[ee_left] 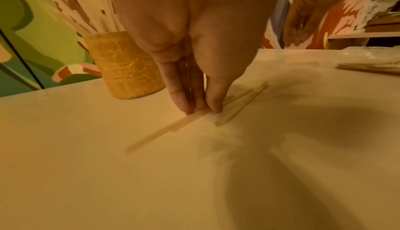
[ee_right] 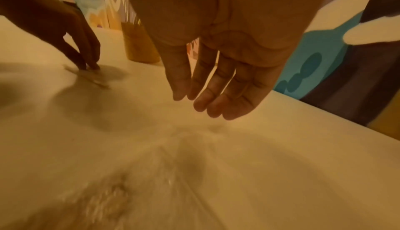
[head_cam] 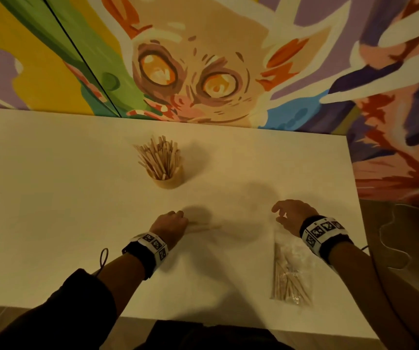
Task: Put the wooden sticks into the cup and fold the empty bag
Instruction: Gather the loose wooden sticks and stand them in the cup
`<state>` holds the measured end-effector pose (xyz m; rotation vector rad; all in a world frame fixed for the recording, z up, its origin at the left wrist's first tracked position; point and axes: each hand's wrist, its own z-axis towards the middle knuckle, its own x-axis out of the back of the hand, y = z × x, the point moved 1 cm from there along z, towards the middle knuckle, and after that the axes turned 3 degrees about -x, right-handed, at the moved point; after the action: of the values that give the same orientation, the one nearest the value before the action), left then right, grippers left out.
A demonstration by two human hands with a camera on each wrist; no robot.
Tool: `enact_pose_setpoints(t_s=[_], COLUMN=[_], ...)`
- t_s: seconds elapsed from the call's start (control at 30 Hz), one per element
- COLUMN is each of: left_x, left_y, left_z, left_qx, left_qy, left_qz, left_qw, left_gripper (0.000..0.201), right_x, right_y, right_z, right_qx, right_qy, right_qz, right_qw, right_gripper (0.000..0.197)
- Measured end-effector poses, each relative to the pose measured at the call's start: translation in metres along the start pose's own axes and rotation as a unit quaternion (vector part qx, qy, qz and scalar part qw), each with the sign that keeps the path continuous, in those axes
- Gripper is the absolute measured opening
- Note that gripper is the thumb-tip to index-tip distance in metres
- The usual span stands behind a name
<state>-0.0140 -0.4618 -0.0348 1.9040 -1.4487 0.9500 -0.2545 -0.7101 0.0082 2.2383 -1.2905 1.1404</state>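
On the white table [head_cam: 51, 198], mid-front: my left hand [head_cam: 169, 227] has thumb and fingertips [ee_left: 213, 103] pinching a few loose sticks [ee_left: 164, 128] flat on the surface. Right hand [head_cam: 293, 217] hovers off the surface, fingers relaxed, holding nothing. Bag [head_cam: 293, 274] with sticks inside lies below my right wrist, near the front-right edge. Cup [head_cam: 169, 179], full of sticks, stands beyond my left hand. Wristbands [head_cam: 323, 231] show square markers, no readable text. Bare tabletop between hands.

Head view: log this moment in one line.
left hand pinching loose sticks | right hand open | cup part-filled | bag not empty
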Motion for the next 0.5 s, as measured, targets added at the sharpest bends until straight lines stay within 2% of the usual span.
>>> enact_pose_setpoints(t_s=[0.2, 0.37, 0.5], left_x=[0.001, 0.002, -0.003], left_y=[0.008, 0.021, 0.018], left_z=[0.002, 0.001, 0.001], left_qx=[0.035, 0.046, 0.061], left_qy=[0.002, -0.024, -0.019], left_qz=[-0.021, -0.01, -0.051], left_qw=[0.999, 0.999, 0.997], left_gripper=[0.024, 0.027, 0.036], right_x=[-0.012, -0.027, -0.045], right_y=[-0.012, -0.055, -0.095], right_z=[0.002, 0.005, 0.006], right_qx=[0.053, 0.138, 0.211], right_qy=[-0.014, -0.023, -0.012], right_qz=[-0.02, -0.032, -0.017], right_qw=[0.998, 0.99, 0.977], right_gripper=[0.029, 0.033, 0.034])
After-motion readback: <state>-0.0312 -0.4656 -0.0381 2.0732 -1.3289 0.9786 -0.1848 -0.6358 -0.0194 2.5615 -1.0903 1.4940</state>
